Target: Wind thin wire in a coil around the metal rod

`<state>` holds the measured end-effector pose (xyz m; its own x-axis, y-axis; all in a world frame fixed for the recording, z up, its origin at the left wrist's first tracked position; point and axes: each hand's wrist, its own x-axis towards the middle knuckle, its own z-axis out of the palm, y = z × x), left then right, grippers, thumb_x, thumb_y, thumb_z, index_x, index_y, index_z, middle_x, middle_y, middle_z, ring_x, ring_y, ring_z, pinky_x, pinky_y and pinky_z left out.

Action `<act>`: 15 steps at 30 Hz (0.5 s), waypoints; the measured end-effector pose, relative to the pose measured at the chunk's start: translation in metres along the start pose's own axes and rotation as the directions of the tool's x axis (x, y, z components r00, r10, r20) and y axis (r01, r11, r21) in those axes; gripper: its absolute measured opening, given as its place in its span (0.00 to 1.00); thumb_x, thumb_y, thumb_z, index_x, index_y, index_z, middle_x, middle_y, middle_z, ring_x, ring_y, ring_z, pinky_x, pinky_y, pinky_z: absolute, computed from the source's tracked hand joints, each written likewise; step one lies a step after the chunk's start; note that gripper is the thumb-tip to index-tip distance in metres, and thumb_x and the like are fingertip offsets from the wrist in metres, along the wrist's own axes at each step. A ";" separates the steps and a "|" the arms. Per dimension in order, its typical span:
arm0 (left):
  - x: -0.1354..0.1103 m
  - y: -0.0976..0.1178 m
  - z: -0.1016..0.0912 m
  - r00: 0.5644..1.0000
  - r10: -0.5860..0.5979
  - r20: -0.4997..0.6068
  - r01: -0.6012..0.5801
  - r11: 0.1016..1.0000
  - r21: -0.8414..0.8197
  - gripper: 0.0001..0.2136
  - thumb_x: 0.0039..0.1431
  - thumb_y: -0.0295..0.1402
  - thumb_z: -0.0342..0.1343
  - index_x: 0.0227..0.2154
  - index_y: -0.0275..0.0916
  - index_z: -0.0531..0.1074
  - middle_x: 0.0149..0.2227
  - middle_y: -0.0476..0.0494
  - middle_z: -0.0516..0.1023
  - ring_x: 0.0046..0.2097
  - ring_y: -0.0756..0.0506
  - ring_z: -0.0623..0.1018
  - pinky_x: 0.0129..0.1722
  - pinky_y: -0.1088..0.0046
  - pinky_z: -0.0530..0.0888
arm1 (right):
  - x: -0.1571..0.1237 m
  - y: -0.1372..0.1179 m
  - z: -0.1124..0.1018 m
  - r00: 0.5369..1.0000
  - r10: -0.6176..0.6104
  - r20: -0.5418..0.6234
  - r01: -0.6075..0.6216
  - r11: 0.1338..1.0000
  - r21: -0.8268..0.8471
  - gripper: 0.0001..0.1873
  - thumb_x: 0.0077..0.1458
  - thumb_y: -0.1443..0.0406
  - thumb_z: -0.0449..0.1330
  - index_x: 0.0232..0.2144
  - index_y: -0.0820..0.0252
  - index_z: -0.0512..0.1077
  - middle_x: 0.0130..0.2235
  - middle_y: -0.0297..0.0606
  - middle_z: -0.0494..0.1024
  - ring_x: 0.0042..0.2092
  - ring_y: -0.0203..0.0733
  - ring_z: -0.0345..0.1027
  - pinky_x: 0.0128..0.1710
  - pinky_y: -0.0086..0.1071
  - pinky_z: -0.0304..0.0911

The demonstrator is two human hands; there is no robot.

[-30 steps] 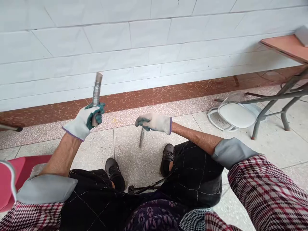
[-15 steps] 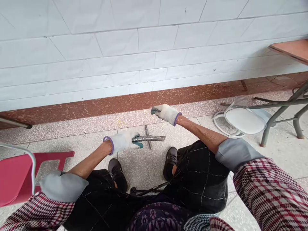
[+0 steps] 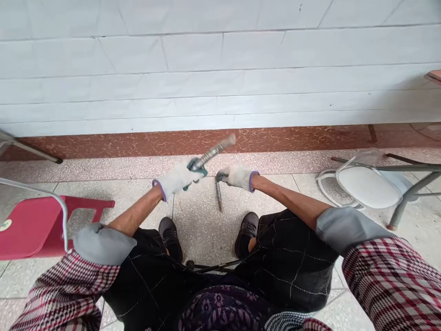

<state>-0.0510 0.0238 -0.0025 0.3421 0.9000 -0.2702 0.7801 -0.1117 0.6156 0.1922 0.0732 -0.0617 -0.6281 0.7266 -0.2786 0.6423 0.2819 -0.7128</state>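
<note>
Both of my hands wear white knitted gloves with dark green palms and purple cuffs. My left hand is closed around a grey ridged metal rod, whose free end points up and right towards the wall; its tip is blurred. Low over the floor, my right hand has its fingers closed at the upper end of a second, thinner metal rod. That rod slants down towards me between my shoes; whether its lower end touches the floor I cannot tell.
A white tiled wall with a red-brown skirting stands in front. On the left is a red plastic stool with a metal frame beside it. A white round-seated folding stool and grey table legs are on the right.
My right hand has come down to the thinner rod and closed on its upper end. My left hand has risen, tilting its rod from level to slanting upward. The view has shifted slightly.
</note>
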 end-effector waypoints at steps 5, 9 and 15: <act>0.007 -0.031 -0.039 0.949 -0.142 -0.281 0.229 0.924 0.306 0.03 0.71 0.31 0.58 0.44 0.39 0.76 0.27 0.49 0.68 0.29 0.46 0.69 0.32 0.69 0.65 | -0.021 -0.036 0.006 0.995 -0.053 0.079 0.051 0.998 0.025 0.13 0.64 0.69 0.57 0.42 0.60 0.83 0.26 0.32 0.74 0.27 0.35 0.63 0.29 0.30 0.58; 0.004 -0.036 -0.030 0.992 -0.105 -0.066 0.122 0.756 0.643 0.12 0.67 0.19 0.57 0.47 0.41 0.77 0.24 0.54 0.63 0.27 0.47 0.64 0.33 0.71 0.60 | -0.023 -0.053 -0.023 0.986 -0.118 -0.116 0.126 0.990 0.067 0.14 0.63 0.67 0.58 0.43 0.60 0.83 0.27 0.34 0.75 0.28 0.35 0.64 0.29 0.31 0.58; 0.000 0.001 0.023 0.970 0.063 0.234 -0.179 0.835 0.520 0.11 0.68 0.26 0.57 0.46 0.45 0.81 0.24 0.49 0.69 0.24 0.46 0.64 0.28 0.67 0.58 | 0.007 -0.010 -0.049 0.956 0.100 -0.275 -0.071 0.991 0.112 0.13 0.62 0.68 0.56 0.40 0.61 0.81 0.27 0.36 0.73 0.26 0.37 0.63 0.28 0.33 0.59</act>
<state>-0.0380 0.0141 -0.0192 0.5032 0.7679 -0.3964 0.8627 -0.4734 0.1780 0.2027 0.1057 -0.0249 -0.4158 0.8952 -0.1605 0.6320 0.1575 -0.7588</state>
